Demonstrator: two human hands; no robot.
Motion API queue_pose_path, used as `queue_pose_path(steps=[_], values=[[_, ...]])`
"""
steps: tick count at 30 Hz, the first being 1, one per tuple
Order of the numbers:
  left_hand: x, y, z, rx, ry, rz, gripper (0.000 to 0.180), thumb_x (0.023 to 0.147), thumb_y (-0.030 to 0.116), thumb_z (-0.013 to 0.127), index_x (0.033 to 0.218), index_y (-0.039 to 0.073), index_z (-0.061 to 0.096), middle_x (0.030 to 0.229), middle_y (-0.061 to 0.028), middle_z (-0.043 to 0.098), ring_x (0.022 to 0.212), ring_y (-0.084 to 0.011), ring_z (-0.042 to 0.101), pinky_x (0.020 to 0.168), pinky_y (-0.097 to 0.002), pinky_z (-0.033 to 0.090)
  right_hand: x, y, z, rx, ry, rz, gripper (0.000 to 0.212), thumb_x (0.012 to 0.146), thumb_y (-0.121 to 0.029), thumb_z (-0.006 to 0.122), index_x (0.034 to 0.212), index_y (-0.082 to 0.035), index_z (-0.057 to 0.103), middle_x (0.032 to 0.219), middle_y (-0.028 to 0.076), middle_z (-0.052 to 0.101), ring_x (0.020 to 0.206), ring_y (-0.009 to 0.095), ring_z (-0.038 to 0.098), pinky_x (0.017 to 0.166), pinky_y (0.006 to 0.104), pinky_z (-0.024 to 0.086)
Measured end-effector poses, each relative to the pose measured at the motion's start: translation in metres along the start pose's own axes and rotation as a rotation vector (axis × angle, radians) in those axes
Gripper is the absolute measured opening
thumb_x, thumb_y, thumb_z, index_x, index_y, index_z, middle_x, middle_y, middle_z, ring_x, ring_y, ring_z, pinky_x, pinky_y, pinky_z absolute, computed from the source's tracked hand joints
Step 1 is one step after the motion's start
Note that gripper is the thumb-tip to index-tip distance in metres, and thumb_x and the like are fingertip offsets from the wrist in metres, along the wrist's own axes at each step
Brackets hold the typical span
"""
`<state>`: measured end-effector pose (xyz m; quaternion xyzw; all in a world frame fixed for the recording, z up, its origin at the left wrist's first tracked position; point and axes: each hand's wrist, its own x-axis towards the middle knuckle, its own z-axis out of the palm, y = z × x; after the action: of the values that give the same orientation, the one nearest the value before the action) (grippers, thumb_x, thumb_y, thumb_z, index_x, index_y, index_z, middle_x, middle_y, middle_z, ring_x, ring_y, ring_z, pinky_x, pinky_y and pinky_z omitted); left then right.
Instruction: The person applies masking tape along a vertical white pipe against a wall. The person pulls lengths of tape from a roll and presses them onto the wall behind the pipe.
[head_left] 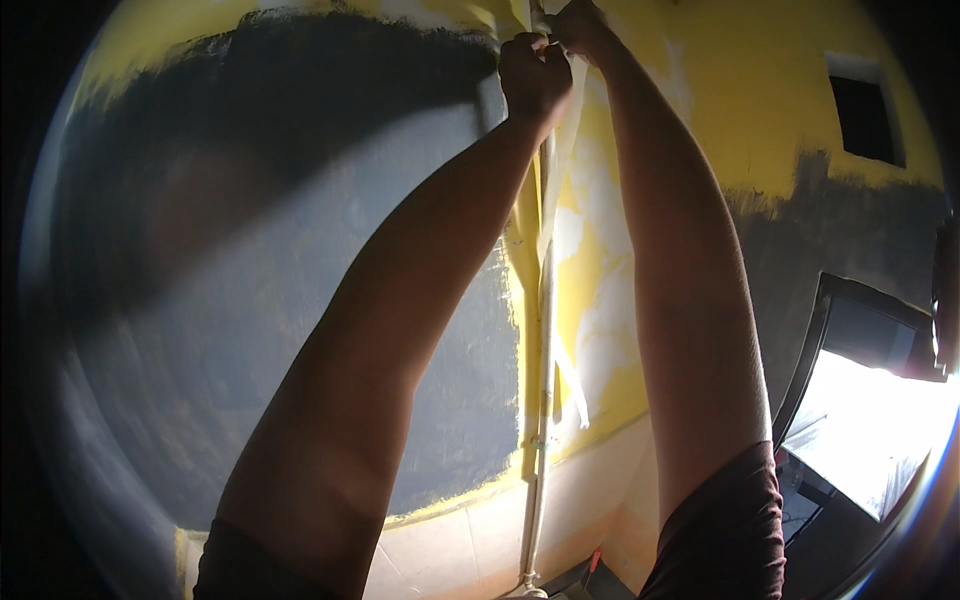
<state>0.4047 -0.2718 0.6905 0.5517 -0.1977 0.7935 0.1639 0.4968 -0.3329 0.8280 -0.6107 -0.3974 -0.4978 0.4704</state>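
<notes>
Both my arms reach up to a thin pale pipe that runs down the corner of the wall. My left hand is closed against the pipe near the top, and its fingertips hide whatever they pinch. Just right of it and higher, my right hand is closed in a pinch at the upper end of a long pale strip of masking tape. This strip hangs down beside the pipe, partly twisted, and a loose white end shows lower down. The fingers of both hands almost meet and are in shadow.
A dark grey painted wall with ragged yellow edges lies to the left. Patchy yellow and white wall stands right of the pipe. Pale tiles run below. At right are a small dark wall opening and a bright, dark-framed panel.
</notes>
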Motion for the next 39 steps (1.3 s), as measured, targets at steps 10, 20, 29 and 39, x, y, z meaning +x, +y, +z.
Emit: queue_pose_path(steps=[10,20,29,39], values=[[0.065,-0.023,0.018,1.122,-0.746,0.227,0.044,0.086,0.039,0.076,0.109,0.002,0.073,0.105,-0.0164,0.071,0.104,-0.0302,0.07,0.086,-0.041,0.057,0.006,0.032,-0.011,-0.05,-0.044,-0.302,0.039,0.084,-0.032,0.081,0.077,0.005,0.071,0.079,0.029,0.071,0.075,0.04,0.071,0.065,0.0493,0.055],[0.097,-0.051,-0.001,0.135,-0.42,-0.507,0.03,0.105,0.024,0.06,0.099,-0.004,0.071,0.088,-0.0133,0.072,0.069,-0.0223,0.068,0.06,-0.0376,0.054,-0.028,0.01,0.036,0.39,-0.106,0.212,0.018,0.088,-0.017,0.072,0.086,0.001,0.072,0.083,0.012,0.068,0.07,0.025,0.063,0.06,0.0426,0.051],[0.078,0.014,-0.019,0.402,-0.588,-0.335,0.045,0.091,0.036,0.073,0.11,-0.004,0.074,0.099,-0.0146,0.077,0.088,-0.0216,0.072,0.087,-0.0341,0.055,-0.045,0.03,0.04,0.737,-0.03,0.38,0.02,0.079,-0.011,0.084,0.088,0.003,0.072,0.087,0.01,0.07,0.076,0.021,0.067,0.065,0.0395,0.056],[0.09,-0.066,-0.013,-0.189,-0.619,-0.438,0.02,0.092,0.017,0.067,0.104,0.001,0.07,0.097,-0.0088,0.071,0.093,-0.0197,0.067,0.087,-0.0346,0.054,-0.088,0.021,0.02,0.124,0.568,-0.186,0.021,0.082,-0.02,0.07,0.097,-0.006,0.074,0.1,0.018,0.073,0.096,0.038,0.069,0.086,0.0458,0.056]])
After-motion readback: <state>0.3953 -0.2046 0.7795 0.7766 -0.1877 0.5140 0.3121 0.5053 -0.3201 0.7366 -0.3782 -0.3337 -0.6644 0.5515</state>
